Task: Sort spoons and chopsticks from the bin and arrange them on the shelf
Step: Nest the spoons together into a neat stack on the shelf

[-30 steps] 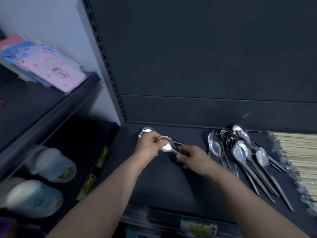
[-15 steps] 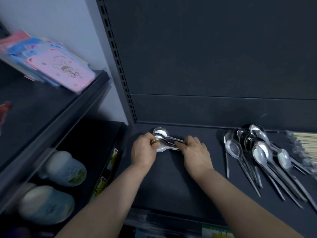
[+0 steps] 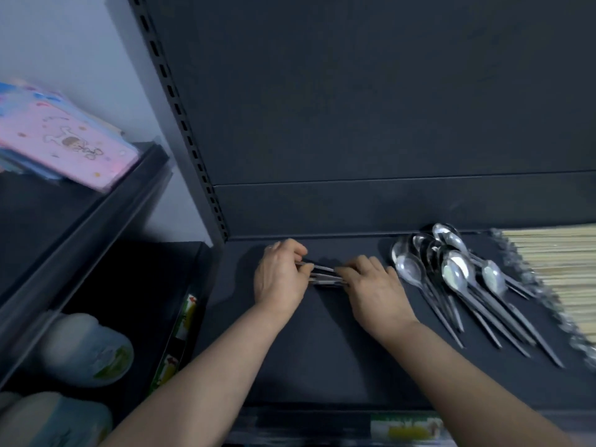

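A small bundle of steel spoons point(image 3: 324, 275) lies crosswise at the back left of the dark shelf point(image 3: 322, 350), held at both ends. My left hand point(image 3: 280, 279) covers the bowls, so they are hidden. My right hand point(image 3: 375, 293) grips the handles. To the right, several steel spoons point(image 3: 451, 279) lie fanned on the shelf with handles toward me. Packs of pale chopsticks point(image 3: 561, 272) lie at the far right, partly cut off by the frame edge.
The shelf's slotted upright post point(image 3: 183, 124) rises at the left. A neighbouring unit holds pink and blue stationery packs point(image 3: 61, 140) on top and pale round containers point(image 3: 87, 350) below. Price labels point(image 3: 406, 429) run along the front edge.
The spoon bowls, visible beside my left hand earlier, are now under it. Both hands have closed in on the bundle and pressed it down toward the shelf. The camera has turned left.
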A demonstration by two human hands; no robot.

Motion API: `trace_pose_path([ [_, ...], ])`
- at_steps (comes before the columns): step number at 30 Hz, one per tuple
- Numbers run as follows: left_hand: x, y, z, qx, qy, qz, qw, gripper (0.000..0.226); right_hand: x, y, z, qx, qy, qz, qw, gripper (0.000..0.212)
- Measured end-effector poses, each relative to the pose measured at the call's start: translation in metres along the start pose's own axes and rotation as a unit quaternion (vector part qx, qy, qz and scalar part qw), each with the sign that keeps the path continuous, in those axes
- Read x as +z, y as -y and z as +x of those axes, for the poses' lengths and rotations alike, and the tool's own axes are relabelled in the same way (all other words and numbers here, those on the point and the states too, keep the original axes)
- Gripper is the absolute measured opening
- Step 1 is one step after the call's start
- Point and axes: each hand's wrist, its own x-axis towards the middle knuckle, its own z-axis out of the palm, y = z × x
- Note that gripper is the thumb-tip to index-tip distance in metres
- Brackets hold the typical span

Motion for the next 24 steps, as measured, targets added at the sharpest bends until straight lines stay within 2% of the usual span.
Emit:
trace_pose_path([
  [5,0.040,-0.059,-0.004,0.035,0.090,-0.015,0.995,0.015,-0.022,-0.064,-0.031,0.058,-0.026,-0.024,0.998,0.041],
  [8,0.067,-0.096,-0.014,0.059,0.131,-0.016,0.990,0.012,-0.036,-0.102,-0.050,0.110,-0.020,-0.039,0.993,0.026],
  [11,0.091,-0.128,-0.021,0.075,0.158,-0.007,0.985,0.013,-0.046,-0.135,-0.066,0.171,-0.013,-0.055,0.984,0.031],
  [14,0.109,-0.154,-0.025,0.080,0.156,0.022,0.984,0.025,-0.051,-0.164,-0.077,0.221,0.012,-0.056,0.974,0.034],
  [17,0.124,-0.172,-0.026,0.060,0.141,0.060,0.986,0.032,-0.052,-0.184,-0.082,0.223,0.010,-0.034,0.974,0.035],
  [24,0.132,-0.193,-0.030,0.032,0.108,0.046,0.993,0.022,-0.052,-0.212,-0.086,0.201,0.026,0.048,0.978,0.038],
])
